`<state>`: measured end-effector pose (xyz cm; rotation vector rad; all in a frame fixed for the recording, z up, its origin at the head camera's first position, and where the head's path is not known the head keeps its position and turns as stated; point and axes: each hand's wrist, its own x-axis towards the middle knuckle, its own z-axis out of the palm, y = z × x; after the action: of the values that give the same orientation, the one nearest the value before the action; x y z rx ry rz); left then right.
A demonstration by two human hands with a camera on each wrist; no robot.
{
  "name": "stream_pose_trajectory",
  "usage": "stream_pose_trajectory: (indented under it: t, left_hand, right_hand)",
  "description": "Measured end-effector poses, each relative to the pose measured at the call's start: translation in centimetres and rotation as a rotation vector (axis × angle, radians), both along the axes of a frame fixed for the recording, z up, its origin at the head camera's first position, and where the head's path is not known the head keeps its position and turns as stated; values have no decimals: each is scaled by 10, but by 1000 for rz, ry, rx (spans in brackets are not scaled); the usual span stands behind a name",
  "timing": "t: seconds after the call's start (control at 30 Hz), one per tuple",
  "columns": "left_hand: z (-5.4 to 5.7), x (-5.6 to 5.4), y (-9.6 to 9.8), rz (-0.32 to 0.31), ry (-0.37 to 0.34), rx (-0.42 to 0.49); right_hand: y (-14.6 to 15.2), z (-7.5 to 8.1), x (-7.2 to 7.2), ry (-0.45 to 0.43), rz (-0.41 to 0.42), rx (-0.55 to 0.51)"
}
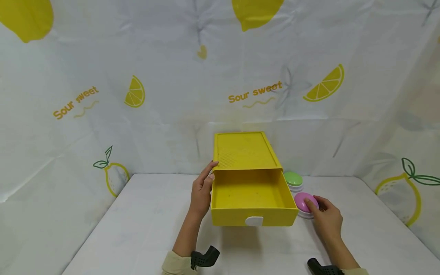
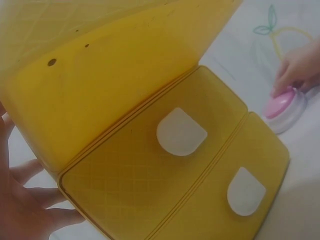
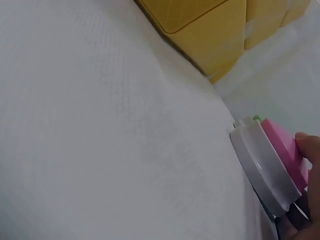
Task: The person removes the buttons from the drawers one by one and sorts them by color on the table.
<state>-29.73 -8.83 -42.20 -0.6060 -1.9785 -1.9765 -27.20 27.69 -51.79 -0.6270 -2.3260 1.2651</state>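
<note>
A yellow drawer cabinet (image 1: 245, 151) stands at the middle of the table, its top drawer (image 1: 254, 216) pulled out with nothing inside. My left hand (image 1: 201, 193) rests against the cabinet's left side, with straight fingers (image 2: 37, 197) along the wall in the left wrist view. To the right of the drawer, my right hand (image 1: 328, 217) holds a round pink-and-white push button (image 1: 306, 203), its thumb on the pink dome and other fingers round the white base. Behind it sits a green-topped push button (image 1: 293, 179), close by the cabinet.
Below the pulled-out drawer, the left wrist view shows two lower drawers with white handles (image 2: 181, 132), pushed in. White cloth covers the table (image 1: 144, 229). A lemon-print curtain (image 1: 178, 95) hangs behind and at both sides.
</note>
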Motion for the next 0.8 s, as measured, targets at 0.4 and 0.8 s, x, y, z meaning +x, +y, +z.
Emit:
stream_pose_trajectory:
  t: [0.4,0.8]
  left_hand:
    - [-5,-4,-3,-13,28,-4]
    - [1,1,1,6,11,4]
  right_hand:
    - [-6,0,4,-108,146,171]
    - [-7,2,3,-100,153,222]
